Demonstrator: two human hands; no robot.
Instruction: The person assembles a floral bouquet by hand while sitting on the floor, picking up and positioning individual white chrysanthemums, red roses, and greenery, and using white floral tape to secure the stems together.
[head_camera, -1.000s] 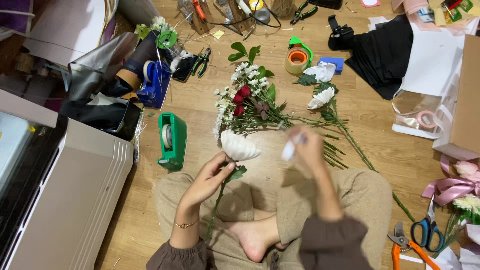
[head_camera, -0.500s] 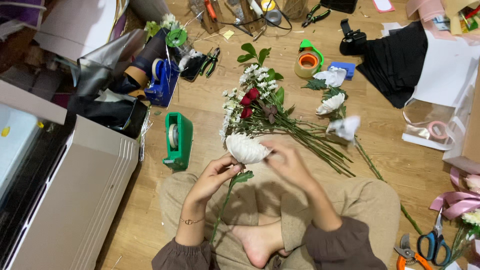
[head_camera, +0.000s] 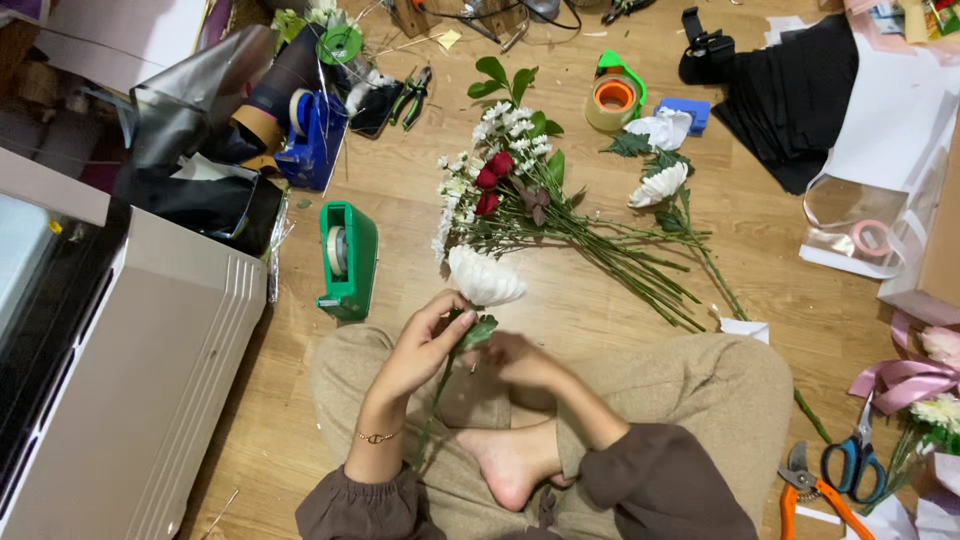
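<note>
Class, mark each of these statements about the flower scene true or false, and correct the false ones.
1. The left hand holds a white flower by its stem. True.
2. The green tape dispenser lies to the right of the person's knees. False: it lies on the floor to their left.
3. A bunch with red roses lies on the floor ahead of the person. True.
4. The scissors are in the right hand. False: they lie on the floor at the right, and that hand is at the stem.
5. The person wears shoes. False: the foot is bare.
</note>
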